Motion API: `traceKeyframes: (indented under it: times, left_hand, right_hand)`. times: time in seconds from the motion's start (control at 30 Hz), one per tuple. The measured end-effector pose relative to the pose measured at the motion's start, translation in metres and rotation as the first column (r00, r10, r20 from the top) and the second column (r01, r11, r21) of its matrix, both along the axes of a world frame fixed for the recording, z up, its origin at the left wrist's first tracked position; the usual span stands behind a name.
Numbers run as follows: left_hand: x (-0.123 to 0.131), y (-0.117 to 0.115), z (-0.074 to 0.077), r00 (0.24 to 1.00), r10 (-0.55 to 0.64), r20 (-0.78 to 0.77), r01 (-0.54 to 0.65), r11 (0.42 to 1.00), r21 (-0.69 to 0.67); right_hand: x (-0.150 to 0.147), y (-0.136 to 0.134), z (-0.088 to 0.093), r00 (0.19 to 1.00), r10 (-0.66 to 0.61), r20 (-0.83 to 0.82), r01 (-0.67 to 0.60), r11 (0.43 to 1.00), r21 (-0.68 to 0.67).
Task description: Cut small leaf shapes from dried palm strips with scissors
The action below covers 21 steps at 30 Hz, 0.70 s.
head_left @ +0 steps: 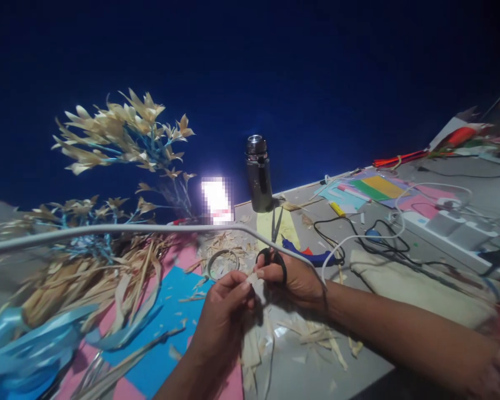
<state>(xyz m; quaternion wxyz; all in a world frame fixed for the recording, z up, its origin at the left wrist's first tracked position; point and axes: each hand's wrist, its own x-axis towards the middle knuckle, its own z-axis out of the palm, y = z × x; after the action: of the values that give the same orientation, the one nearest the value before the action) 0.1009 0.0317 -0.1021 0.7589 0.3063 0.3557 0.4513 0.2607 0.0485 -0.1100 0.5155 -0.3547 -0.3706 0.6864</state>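
Observation:
My left hand (225,311) pinches a small pale strip (252,277) of dried leaf, fingers closed on it. My right hand (295,280) grips black-handled scissors (274,244), their blades pointing up and away, right beside the strip. Both hands meet over the grey table (316,366), above a scatter of pale leaf cuttings (312,333).
A branch of cream leaf-shaped pieces on blue stems (125,133) rises at left above dried leaves and blue ribbon (20,350). Blue and pink paper sheets (170,311), a tape ring (223,264), a dark flask (258,173), cables, a power strip (454,233) and coloured papers (375,189) lie around.

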Motion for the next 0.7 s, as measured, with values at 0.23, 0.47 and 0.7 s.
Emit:
traceKeyframes:
  times: [0.23,0.47,0.7]
  left_hand:
    - [-0.006,0.007,0.002,1.000,-0.001,0.028,0.002,0.998,-0.057]
    - [-0.001,0.004,-0.002,0.993,0.082,0.089,-0.069,0.988,-0.141]
    - [-0.001,0.004,0.001,0.998,0.066,0.020,-0.065,0.996,-0.065]
  right_hand:
    - [0.003,-0.004,0.007,0.980,-0.004,0.201,0.005,1.000,-0.002]
    - [-0.005,-0.009,0.004,0.994,-0.073,0.087,0.073,0.997,-0.002]
    - [-0.010,-0.011,0.003,0.999,0.037,0.036,-0.037,0.999,-0.003]
